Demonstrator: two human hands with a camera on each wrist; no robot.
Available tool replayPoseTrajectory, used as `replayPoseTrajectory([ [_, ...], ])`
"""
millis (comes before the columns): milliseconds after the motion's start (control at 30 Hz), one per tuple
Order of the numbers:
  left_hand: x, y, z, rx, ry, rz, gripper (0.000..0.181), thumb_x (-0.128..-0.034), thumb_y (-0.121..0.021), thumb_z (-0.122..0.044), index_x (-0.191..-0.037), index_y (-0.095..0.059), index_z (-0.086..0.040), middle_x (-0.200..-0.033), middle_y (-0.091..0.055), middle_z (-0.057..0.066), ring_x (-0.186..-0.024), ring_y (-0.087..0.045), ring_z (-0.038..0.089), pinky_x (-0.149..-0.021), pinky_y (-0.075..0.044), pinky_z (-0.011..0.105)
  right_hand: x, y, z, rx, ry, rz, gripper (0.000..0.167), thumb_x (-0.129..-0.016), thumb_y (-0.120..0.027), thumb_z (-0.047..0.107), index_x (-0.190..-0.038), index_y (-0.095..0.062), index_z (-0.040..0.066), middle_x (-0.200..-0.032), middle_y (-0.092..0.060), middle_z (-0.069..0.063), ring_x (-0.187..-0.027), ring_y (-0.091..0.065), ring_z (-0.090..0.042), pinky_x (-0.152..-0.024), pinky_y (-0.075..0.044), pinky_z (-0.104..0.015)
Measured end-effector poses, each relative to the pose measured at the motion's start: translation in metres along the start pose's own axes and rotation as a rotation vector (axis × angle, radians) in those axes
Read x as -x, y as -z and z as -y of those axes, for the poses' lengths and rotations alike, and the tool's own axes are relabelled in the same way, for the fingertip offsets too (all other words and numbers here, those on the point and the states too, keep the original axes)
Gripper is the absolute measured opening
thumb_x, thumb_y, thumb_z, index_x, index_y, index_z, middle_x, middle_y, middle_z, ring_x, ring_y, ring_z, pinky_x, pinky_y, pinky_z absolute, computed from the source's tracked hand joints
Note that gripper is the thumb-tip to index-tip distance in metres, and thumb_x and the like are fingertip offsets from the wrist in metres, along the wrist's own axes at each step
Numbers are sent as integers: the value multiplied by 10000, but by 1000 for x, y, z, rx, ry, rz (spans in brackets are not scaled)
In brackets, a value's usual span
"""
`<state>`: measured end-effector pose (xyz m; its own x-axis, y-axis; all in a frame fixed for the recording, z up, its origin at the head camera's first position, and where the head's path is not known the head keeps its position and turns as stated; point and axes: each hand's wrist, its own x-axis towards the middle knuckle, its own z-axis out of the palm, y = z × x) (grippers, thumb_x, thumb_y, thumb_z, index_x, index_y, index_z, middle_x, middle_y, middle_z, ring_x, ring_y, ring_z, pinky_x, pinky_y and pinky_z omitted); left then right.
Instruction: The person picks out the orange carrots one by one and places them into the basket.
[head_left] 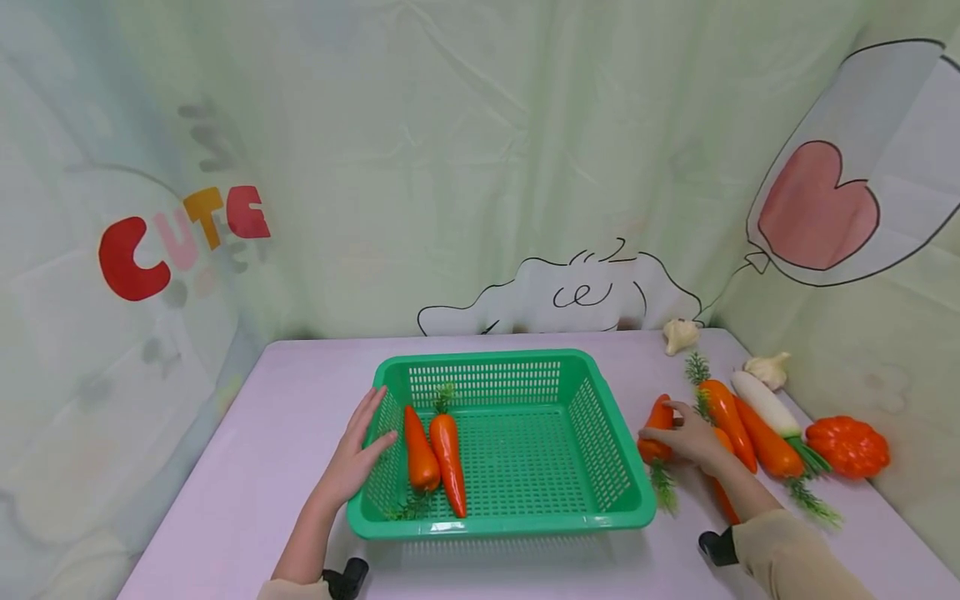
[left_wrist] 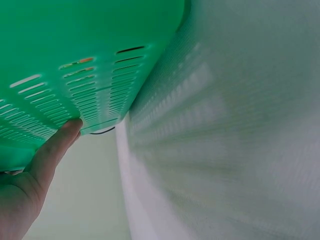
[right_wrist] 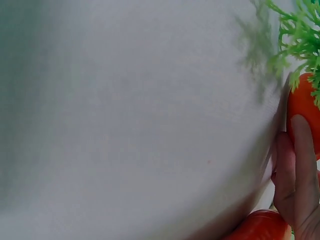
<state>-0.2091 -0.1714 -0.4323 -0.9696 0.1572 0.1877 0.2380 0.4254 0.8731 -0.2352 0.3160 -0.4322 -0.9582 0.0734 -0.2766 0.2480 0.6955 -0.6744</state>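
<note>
Beige sleeves: one point(head_left: 787, 546) at lower right and one at the bottom edge, left of centre, each with a black piece point(head_left: 718, 548) by the wrist.
Left hand: the left hand point(head_left: 356, 457) sits left of centre, fingers extended, resting against the basket's left wall, clasping nothing.
Green basket: the basket point(head_left: 495, 525) stands on the pale table point(head_left: 247, 475), lower middle of the frame.
Carrots inside: two lie side by side in the basket's left half, one point(head_left: 420, 454) with its leaves toward the bottom, the other point(head_left: 448, 458) with its leaves toward the top.
Right hand: the right hand point(head_left: 693, 435), right of centre, grips a leafy carrot point(head_left: 662, 411) just beside the basket's right wall.
Under the forearm: more orange pieces, partly covered; I can't fairly count them.
Right side: more carrots point(head_left: 768, 437), a white radish point(head_left: 759, 400) and a ribbed red vegetable point(head_left: 847, 447).
Table's far right: two garlic bulbs, one point(head_left: 681, 335) at the back edge, one point(head_left: 767, 369) near the radish.
Backdrop: a pale green curtain point(head_left: 420, 167), a heart balloon point(head_left: 817, 208) at upper right.
</note>
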Motion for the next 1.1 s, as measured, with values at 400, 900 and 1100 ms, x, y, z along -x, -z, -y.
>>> replayPoseTrajectory([
  [400, -1, -1, -1, -7, -7, -1, 641, -918, -533, -254, -1468, -213, -170, -1524, -81, 91, -1370, -74, 349, -986, -124, 668, 9, 11, 12, -149, 53, 27, 908, -852, -626, 380, -1421, -69, -57, -1329, -193, -385, -1059, -436, -477, -700, -535, -386],
  [900, -1, -1, -1, -7, -12, -15, 641, -910, -532, -284, -1464, -230, -169, -1522, -95, 91, -1365, -90, 360, -970, -137, 683, 36, 25, 68, -133, 227, 10, 851, -852, -645, 317, -1443, -117, 5, -1357, -204, -380, -1050, -471, -493, -659, -541, -408],
  [1100, -1, 0, -2, -17, 11, 9, 642, -918, -529, -252, -1469, -209, -171, -1527, -71, 71, -1372, -68, 343, -987, -129, 666, 45, 25, 91, -120, 310, 7, 831, -846, -658, 284, -1442, -147, 11, -1360, -240, -363, -980, -540, -442, -617, -545, -385],
])
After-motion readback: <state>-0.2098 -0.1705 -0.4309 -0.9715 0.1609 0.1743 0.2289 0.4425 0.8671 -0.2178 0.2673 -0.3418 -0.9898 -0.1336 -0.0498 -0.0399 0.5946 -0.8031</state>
